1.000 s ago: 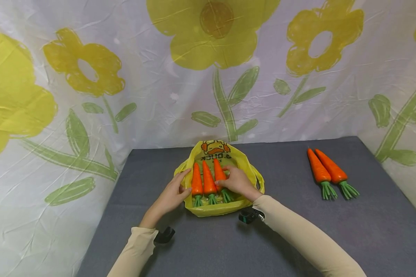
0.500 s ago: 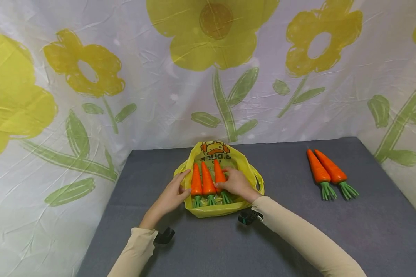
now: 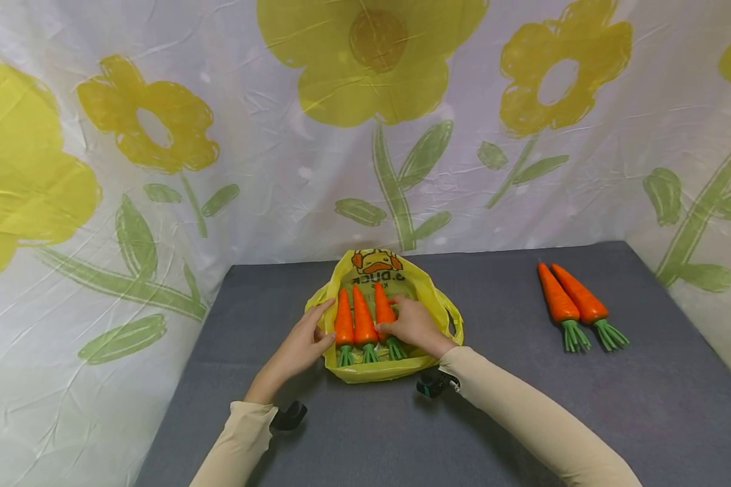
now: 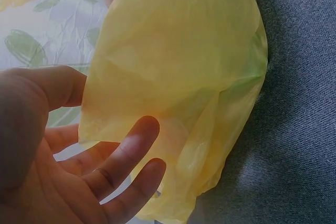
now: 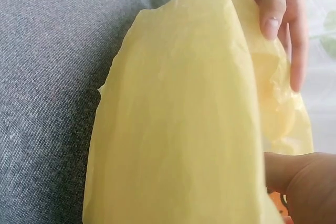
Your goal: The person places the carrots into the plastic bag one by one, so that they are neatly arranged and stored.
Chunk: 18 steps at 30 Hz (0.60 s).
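Note:
A yellow plastic bag (image 3: 378, 372) with a duck print lies with its mouth toward me. Three orange carrots with green tops are in it, side by side: a left carrot (image 3: 344, 321), a middle carrot (image 3: 363, 316) and a right carrot (image 3: 383, 306). My right hand (image 3: 415, 326) reaches in over the bag's right side and grips the right carrot between thumb and fingers. At the bag's left rim, my left hand (image 3: 301, 343) has its fingers spread and lightly bent. In the left wrist view, two fingertips (image 4: 142, 132) lie against the bag's outside, while the thumb passes behind its edge.
Two more carrots (image 3: 558, 295) (image 3: 581, 294) lie side by side on the dark grey cloth-covered table (image 3: 499, 291), to the right of the bag. Behind the table hangs a white curtain (image 3: 268, 189) with yellow flowers. Each wrist carries a black camera (image 3: 289, 415).

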Tool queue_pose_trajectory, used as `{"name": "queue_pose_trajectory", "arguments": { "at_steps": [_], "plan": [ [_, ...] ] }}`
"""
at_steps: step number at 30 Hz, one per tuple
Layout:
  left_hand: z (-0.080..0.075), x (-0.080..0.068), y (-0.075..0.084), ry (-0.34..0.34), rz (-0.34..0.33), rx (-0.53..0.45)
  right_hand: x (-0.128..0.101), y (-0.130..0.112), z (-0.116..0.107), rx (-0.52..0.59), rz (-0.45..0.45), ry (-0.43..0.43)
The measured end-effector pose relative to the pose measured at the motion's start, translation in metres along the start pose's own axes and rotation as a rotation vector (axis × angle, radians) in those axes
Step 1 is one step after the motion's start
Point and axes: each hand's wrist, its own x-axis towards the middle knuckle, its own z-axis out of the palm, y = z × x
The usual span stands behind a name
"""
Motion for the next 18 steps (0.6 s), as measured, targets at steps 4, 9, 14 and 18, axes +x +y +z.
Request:
{"name": "queue_pose_trajectory", "arguments": {
  "at_steps": [4,9,14,18],
  "plan": [
    [-0.0005,-0.0001,0.0009,-0.004,-0.005,-0.005,-0.0007,-0.0003,-0.0005,0.001,0.001,-0.005],
    [-0.0005,0.0002,0.0009,-0.002,-0.001,-0.007,-0.0002,-0.0002,-0.0004,0.002,-0.005,-0.008],
    [0.0001,0.0006,0.0015,0.002,-0.001,0.005,-0.0004,-0.0011,-0.0006,-0.014,-0.01,-0.02],
    [0.0001,0.0008,0.0022,0.004,-0.001,0.006,-0.0013,-0.0017,-0.0013,-0.018,-0.005,-0.029]
  ]
}}
